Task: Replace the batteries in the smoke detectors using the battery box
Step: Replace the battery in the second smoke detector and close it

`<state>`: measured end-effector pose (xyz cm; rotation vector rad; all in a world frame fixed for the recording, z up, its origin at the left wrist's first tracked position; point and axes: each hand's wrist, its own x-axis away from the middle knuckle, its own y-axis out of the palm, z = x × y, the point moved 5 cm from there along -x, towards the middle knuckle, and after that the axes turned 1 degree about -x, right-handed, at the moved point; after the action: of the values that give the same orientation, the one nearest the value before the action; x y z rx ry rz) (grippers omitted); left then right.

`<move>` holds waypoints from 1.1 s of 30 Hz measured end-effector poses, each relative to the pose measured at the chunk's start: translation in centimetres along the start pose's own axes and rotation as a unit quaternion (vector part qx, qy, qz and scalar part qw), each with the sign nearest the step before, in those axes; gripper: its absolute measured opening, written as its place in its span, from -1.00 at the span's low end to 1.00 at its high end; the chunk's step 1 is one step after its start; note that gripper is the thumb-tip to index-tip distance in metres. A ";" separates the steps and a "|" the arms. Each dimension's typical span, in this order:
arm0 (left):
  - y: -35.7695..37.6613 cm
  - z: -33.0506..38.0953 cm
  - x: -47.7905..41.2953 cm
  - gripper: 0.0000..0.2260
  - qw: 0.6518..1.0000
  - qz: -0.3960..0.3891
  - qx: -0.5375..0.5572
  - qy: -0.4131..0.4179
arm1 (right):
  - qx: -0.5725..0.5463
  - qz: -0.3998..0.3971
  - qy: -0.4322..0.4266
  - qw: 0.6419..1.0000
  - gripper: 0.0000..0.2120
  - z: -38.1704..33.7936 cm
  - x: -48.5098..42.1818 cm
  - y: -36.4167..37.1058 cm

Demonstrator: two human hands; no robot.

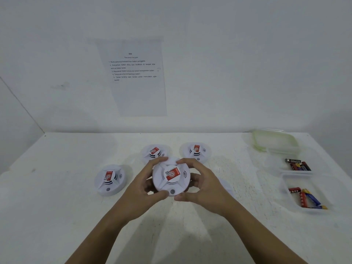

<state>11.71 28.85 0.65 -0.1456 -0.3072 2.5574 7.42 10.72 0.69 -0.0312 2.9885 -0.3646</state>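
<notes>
A round white smoke detector (171, 178) with a red label is held above the white table (57, 197), face up. My left hand (144, 185) grips its left rim and my right hand (202, 185) grips its right rim, fingers curled round the edge. Three more white detectors lie on the table: one at the left (110, 180), two behind my hands (155, 152) (196, 150). At the right stand two clear battery boxes: the far one (297, 165) and the near one (306, 197), each with several batteries.
A greenish clear lid (274, 141) lies at the table's back right corner. A printed instruction sheet (135, 77) hangs on the white wall behind. A white disc (226, 185), partly hidden by my right hand, lies on the table.
</notes>
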 end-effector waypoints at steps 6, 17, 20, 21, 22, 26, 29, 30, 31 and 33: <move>0.0 0.2 0.0 -0.33 1.000 0.004 0.002 0.003 | 0.007 -0.003 -0.002 1.000 -0.26 -0.1 -0.1 0.0; 0.0 0.2 0.3 -0.30 1.000 0.005 -0.019 0.004 | 0.046 -0.006 -0.008 0.999 -0.29 -0.2 0.0 -0.1; 0.0 0.4 0.5 -0.30 1.000 0.003 -0.021 0.003 | 0.058 -0.007 -0.010 0.998 -0.30 -0.2 0.0 -0.1; 0.0 0.4 0.5 -0.31 1.000 0.002 -0.021 0.002 | 0.060 -0.008 -0.009 0.998 -0.30 -0.2 0.0 0.0; 0.0 0.5 0.6 -0.31 1.000 0.000 -0.020 0.001 | 0.062 -0.008 -0.009 0.998 -0.30 -0.2 0.0 0.0; 0.1 0.7 0.7 -0.31 1.000 -0.001 -0.020 -0.001 | 0.069 -0.008 -0.011 0.998 -0.30 -0.3 -0.1 -0.1; 0.0 0.7 0.6 -0.31 1.000 0.001 -0.027 0.000 | 0.073 -0.007 -0.016 0.997 -0.30 -0.3 -0.2 -0.2; 0.0 0.7 0.6 -0.31 1.000 0.002 -0.030 0.000 | 0.076 -0.007 -0.017 0.997 -0.30 -0.3 -0.2 -0.3; -0.1 0.6 0.6 -0.32 0.999 0.004 -0.032 -0.001 | 0.081 -0.006 -0.018 0.997 -0.30 -0.2 -0.2 -0.3; -0.2 0.4 0.6 -0.33 0.999 0.007 -0.039 -0.003 | 0.097 -0.005 -0.017 0.995 -0.30 0.0 -0.4 -0.4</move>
<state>11.24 29.23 1.11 -0.1696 -0.4105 2.5606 7.79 10.35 0.81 -0.0321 2.9047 -0.6478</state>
